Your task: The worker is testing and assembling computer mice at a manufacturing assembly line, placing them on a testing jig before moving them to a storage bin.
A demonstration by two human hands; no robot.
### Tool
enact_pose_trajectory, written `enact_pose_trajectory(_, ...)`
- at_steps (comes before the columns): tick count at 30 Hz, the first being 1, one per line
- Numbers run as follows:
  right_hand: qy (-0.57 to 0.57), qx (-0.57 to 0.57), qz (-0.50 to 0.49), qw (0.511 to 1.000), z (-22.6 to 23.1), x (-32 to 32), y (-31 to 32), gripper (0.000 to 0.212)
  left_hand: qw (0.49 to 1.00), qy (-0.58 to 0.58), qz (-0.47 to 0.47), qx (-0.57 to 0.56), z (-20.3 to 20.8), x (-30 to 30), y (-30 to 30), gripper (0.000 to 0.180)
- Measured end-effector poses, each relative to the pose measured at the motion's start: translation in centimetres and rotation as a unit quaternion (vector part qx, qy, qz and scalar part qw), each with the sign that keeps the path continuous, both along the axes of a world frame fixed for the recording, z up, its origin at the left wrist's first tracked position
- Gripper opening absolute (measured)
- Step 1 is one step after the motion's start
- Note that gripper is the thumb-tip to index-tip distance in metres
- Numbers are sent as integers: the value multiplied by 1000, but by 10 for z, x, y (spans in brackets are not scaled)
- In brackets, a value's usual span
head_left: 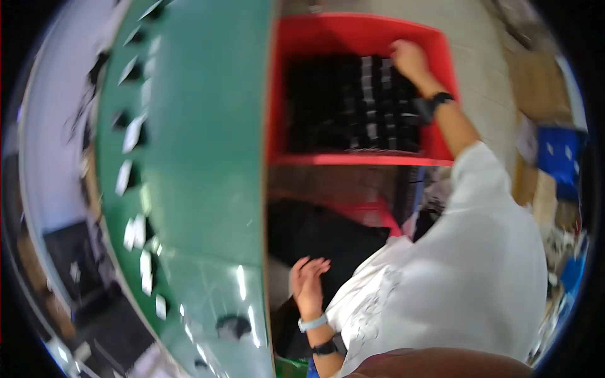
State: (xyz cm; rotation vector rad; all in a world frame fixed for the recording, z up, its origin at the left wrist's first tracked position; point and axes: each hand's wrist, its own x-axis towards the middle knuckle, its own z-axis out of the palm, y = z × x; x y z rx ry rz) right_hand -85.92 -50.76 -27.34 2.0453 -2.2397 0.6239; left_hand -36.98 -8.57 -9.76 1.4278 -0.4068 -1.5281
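Note:
Over the far right part of a red bin (359,159), my right hand (411,60) has its fingers curled in, touching or just above the black pieces. What it pinches, if anything, I cannot make out. Tight rows of small black pieces (321,104), a few with pale strips, fill the bin. My left hand (308,280) is raised beside the table edge, in front of the white shirt; its fingers are bent but apart, with nothing in them. Both wrists wear dark bands, and a pale band also circles the left one.
A green table (201,145) runs along the left of the bin. Several small black items with white faces (133,133) line its far left edge. A dark object (233,327) lies near its lower end. Cardboard (539,87) and a blue container (558,154) stand at the right.

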Motion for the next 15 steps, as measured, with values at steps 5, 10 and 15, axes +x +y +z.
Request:
enact_pose_trajectory(5, -138, -197, 321, 916, 219, 122, 32, 16, 975, -135, -157, -81, 9, -8, 0, 33)
enact_pose_trajectory(10, -180, -184, 699, 667, 342, 358, 136, 28, 899, -322, -224, -194, 114, 39, 41, 30)
enact_pose_trajectory(15, -121, -65, 845, 517, 339, 569, 215, 30, 815, -518, -15, -260, 167, 147, 104, 9)
